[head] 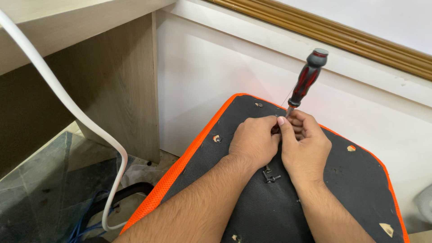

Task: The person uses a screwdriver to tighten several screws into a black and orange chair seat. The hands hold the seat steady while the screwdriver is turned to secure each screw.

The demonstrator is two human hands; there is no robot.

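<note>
We are looking down at an upturned seat cushion [342, 189], black fabric underside with an orange rim, filling the lower right of the view. Our left hand [253, 143] and right hand [306, 146] are meeting at the centre of the cushion, knuckles almost touching. Both are curling closed around the lower shaft of a screwdriver [307, 80], whose red and black handle is rising toward 1 o'clock from the hands, tilted slightly. The tip is hidden between the fingers, so we cannot tell what it is engaging.

Loose bolts [269, 175] are lying on the black fabric just at 6 o'clock of the hands, between the two wrists. Small cut holes [216, 138] in the fabric are showing at 9 o'clock, at 12 o'clock, at 3 o'clock and near the lower right corner.

At 9 o'clock of the cushion, a wooden desk panel [112, 85] is standing against a white wall [216, 58]. A white cable [85, 119] is hanging down in front of it to the floor, where blue wires [83, 222] are lying.
</note>
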